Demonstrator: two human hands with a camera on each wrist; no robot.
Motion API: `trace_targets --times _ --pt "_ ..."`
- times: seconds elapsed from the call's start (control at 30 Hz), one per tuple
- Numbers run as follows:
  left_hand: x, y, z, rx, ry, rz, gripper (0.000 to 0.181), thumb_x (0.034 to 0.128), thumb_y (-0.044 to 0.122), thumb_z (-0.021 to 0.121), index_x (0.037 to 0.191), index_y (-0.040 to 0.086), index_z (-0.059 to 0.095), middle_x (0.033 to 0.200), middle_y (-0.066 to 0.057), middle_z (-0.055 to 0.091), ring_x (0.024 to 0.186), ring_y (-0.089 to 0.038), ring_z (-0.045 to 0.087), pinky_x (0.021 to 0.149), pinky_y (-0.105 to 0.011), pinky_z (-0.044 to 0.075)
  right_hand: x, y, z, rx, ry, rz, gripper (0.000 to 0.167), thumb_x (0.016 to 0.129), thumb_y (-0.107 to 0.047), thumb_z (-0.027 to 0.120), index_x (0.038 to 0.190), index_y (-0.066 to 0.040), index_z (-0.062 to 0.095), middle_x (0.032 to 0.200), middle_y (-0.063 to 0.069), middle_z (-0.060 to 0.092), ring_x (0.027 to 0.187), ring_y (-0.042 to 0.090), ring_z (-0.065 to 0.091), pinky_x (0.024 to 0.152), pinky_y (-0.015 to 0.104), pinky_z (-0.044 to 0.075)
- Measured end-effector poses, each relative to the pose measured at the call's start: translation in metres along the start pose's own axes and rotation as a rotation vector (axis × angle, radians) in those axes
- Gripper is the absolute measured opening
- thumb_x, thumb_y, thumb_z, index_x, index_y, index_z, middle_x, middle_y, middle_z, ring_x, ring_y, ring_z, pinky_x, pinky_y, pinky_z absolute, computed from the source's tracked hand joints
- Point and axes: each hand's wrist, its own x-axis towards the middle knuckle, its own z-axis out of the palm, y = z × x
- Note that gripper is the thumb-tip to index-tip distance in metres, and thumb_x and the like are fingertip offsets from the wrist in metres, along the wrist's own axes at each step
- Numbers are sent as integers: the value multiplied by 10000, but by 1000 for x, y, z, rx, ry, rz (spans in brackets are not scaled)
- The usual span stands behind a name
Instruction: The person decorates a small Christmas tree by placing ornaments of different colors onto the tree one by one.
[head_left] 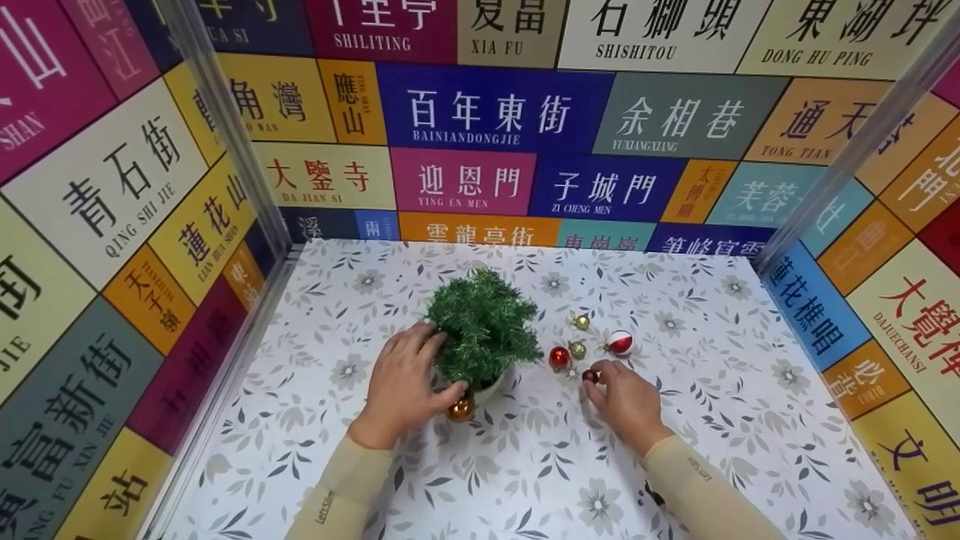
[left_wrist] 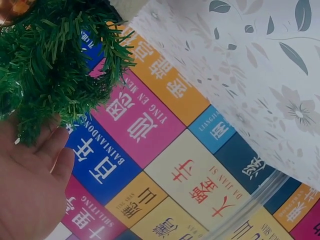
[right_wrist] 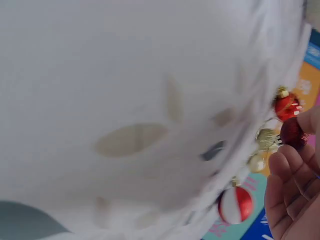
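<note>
A small artificial Christmas tree (head_left: 484, 322) stands in a pale pot (head_left: 495, 386) mid-table. My left hand (head_left: 409, 375) lies against the tree's left side, fingers among the branches, thumb by an orange-gold bauble (head_left: 460, 409) low on the front. In the left wrist view the left hand (left_wrist: 35, 175) shows relaxed fingers touching the green tips. To the right, my right hand (head_left: 626, 397) pinches a dark red bauble (head_left: 591, 376) between thumb and fingers. The right wrist view shows that dark red ball (right_wrist: 293, 133) at the fingertips.
Beside the right hand lie a shiny red bauble (head_left: 559, 358), two gold baubles (head_left: 581, 322) and a red-and-white bauble (head_left: 619, 343). A dark object (head_left: 654, 493) is partly hidden by the right forearm. Printed panels (head_left: 465, 180) wall the flower-patterned table (head_left: 337, 420).
</note>
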Motion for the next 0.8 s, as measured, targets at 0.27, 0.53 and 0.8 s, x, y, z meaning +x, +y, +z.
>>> trace_targets --times 0.27,0.53,0.8 --pt "0 0 1 16 12 9 795 826 670 607 1324 50 606 1401 -163 527 1305 -329 472 1098 -491 333 -4 -32 -26 144 132 -110 205 917 -318 710 1060 -174 683 862 -39 640 683 143 608 547 338 472" --pt "0 2 0 12 41 15 774 816 635 641 1323 50 611 1393 -170 536 1307 -334 474 1087 -504 344 -6 -60 -42 261 166 -232 232 919 -290 722 1121 -185 677 886 -70 645 719 121 626 564 287 500" --pt "2 5 0 17 47 27 763 813 625 642 1338 72 603 1393 -154 537 1313 -315 467 1096 -490 335 -5 -75 -48 455 133 -363 265 925 -223 723 1180 -186 660 951 -105 625 752 102 619 601 307 543"
